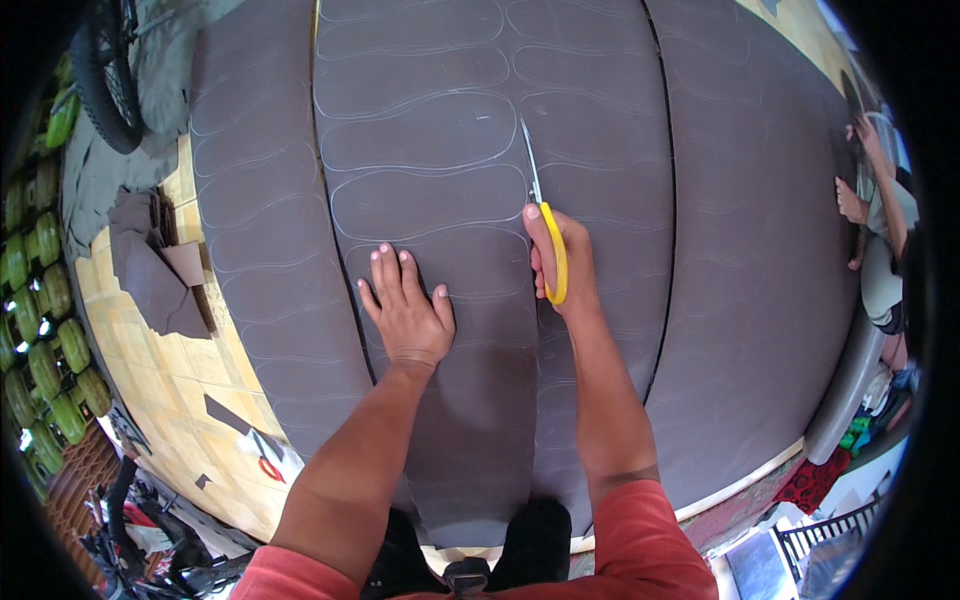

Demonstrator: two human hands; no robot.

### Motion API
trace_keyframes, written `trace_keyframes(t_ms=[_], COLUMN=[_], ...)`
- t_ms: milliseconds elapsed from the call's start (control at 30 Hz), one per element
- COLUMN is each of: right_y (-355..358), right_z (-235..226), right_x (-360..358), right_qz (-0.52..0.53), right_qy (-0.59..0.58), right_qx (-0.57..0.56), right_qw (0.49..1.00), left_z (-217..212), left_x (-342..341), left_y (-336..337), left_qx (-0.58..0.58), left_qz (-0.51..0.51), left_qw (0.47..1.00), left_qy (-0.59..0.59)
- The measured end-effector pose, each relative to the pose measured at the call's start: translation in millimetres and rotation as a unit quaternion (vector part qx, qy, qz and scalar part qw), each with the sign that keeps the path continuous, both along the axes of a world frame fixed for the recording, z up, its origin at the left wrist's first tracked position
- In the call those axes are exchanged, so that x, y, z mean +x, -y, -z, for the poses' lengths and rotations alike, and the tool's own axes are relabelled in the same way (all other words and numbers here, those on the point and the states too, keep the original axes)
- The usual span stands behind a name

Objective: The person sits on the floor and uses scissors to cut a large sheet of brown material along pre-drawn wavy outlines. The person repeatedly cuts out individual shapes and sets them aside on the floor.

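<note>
A large brown sheet (470,400) lies spread in front of me, marked with pale outlines (430,195) shaped like shoe soles. Flat on its middle strip rests my left hand (408,310), fingers spread and holding nothing. My right hand (565,255) grips yellow-handled scissors (545,218), thumb uppermost on the handle. The blades point away from me, along the line between two columns of outlines, and look nearly closed. From the scissors back toward me runs a straight cut edge. Dark lines divide the sheet's wider panels on both sides.
Brown offcuts (155,265) lie on the tiled floor (180,375) at left, with red-handled scissors (268,466) nearer me. A bicycle wheel (103,80) stands at far left. Another person's foot (851,201) is at the right edge, above a rolled sheet (845,385).
</note>
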State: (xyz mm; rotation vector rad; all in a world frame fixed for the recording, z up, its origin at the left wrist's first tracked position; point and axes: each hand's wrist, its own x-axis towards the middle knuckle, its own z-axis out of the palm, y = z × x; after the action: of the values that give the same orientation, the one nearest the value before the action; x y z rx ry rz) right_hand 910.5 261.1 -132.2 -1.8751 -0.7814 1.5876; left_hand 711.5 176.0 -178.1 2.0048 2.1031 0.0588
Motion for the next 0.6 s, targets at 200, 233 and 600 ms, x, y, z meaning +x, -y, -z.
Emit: trace_keyframes(t_ms=[200, 233, 600], right_y=[-15, -17, -65], right_z=[-3, -4, 10], right_x=[-12, -13, -22], right_qz=[0.020, 0.023, 0.047], right_qy=[0.014, 0.016, 0.011], right_qx=[0.004, 0.006, 0.049], right_qw=[1.000, 1.000, 0.998], left_z=[-1, -2, -2], left_x=[-1, -1, -1], left_y=[0, 0, -1], left_qx=[-0.013, -0.016, -0.012], left_qz=[-0.004, -0.004, -0.007], left_qw=[1.000, 1.000, 1.000], left_qy=[0.005, 0.004, 0.023])
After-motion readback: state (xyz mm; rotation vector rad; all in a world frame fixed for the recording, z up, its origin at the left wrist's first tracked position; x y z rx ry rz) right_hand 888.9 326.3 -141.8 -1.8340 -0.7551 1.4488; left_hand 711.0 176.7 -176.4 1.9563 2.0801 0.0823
